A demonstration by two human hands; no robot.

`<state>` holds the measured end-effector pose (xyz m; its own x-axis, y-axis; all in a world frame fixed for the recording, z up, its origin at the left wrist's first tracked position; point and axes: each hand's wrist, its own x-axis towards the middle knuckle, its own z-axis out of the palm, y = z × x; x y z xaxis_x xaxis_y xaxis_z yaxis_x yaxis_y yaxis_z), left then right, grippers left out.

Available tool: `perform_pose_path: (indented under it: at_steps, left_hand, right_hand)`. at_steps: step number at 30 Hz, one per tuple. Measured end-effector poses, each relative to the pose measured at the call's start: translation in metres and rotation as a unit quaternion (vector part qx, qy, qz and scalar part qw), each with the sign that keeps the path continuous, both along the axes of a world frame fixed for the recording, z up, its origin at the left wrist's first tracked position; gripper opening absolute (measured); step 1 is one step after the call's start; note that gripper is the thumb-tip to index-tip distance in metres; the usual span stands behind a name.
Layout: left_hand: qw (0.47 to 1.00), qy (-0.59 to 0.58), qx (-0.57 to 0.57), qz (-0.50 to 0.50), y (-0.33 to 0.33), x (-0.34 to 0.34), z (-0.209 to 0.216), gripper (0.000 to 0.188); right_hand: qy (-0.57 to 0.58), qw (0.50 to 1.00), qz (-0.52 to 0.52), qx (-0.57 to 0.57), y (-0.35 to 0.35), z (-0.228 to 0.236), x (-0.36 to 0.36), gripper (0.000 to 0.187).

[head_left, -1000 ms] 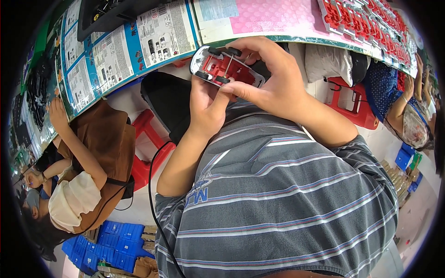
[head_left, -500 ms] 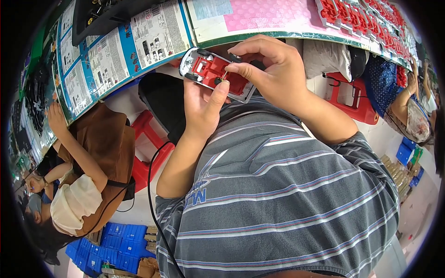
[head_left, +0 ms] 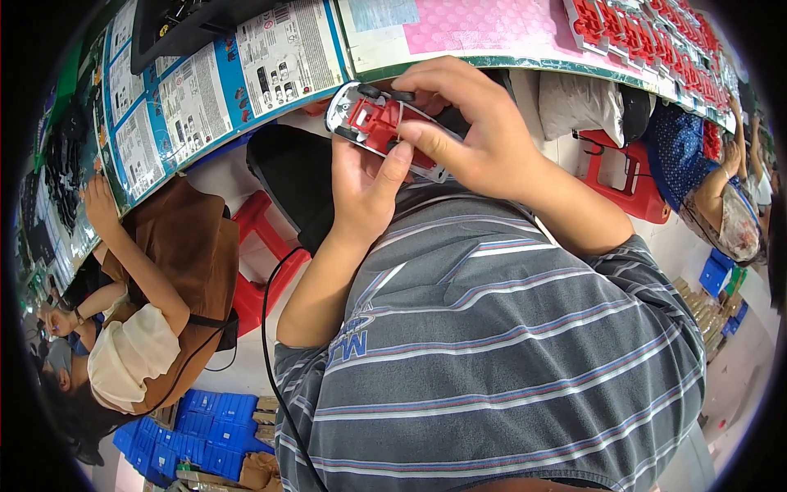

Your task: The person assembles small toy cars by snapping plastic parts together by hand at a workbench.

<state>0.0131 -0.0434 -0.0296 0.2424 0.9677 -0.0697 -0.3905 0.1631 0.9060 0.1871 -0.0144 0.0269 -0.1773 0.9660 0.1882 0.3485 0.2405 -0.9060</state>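
A toy car (head_left: 379, 116) with a white-grey body and a red underside lies belly-up in my left hand (head_left: 365, 193). My left fingers curl beneath it, the thumb along its near edge. Black wheels sit at the end away from my right hand. My right hand (head_left: 492, 131) closes over the other end, its thumb on the red underside and its forefinger by a black wheel (head_left: 402, 96). That wheel belongs to a wheel axle, whose rod is now hidden behind the thumb; its other wheel shows partly near my left thumb.
Ahead runs a workbench edge (head_left: 492, 61) with printed card sheets (head_left: 193, 98) and pink bubble wrap (head_left: 467, 29). A black bin (head_left: 197, 29) stands at left, rows of red-and-grey parts (head_left: 631, 41) at right. Co-workers sit on both sides; red stools (head_left: 262, 262) stand near.
The car has shifted slightly right. My right thumb has moved down onto the red underside, covering the thin axle rod that showed between the wheels before.
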Motion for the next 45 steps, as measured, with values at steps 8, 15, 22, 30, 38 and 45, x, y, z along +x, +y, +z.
perform_pose_path:
  at_steps: [8,15,22,30,38,45]
  left_hand:
    - [0.996,-0.073,-0.038,-0.026,0.004,-0.002,0.0,0.052]
    - [0.998,-0.039,-0.058,-0.005,0.005,-0.008,-0.002,0.038]
    - [0.996,-0.035,-0.022,0.079,0.009,-0.002,-0.006,0.039]
    - [0.996,-0.039,-0.006,0.08,0.012,-0.008,-0.004,0.037]
    - [0.974,-0.008,0.039,0.221,0.071,-0.104,0.021,0.025]
    - [0.945,0.159,0.017,0.286,0.153,-0.254,0.051,0.021]
  right_hand:
    - [-0.056,0.994,0.074,0.054,0.004,0.001,0.003,0.063]
    - [-0.068,0.997,0.013,0.042,-0.01,0.01,0.006,0.064]
    - [-0.141,0.989,0.017,0.041,-0.02,-0.002,0.003,0.062]
    - [-0.145,0.989,0.008,0.007,-0.015,0.005,-0.006,0.067]
    - [-0.107,0.994,-0.038,0.012,0.004,0.004,0.025,0.049]
    - [-0.127,0.988,-0.086,0.018,0.024,0.014,0.065,0.031]
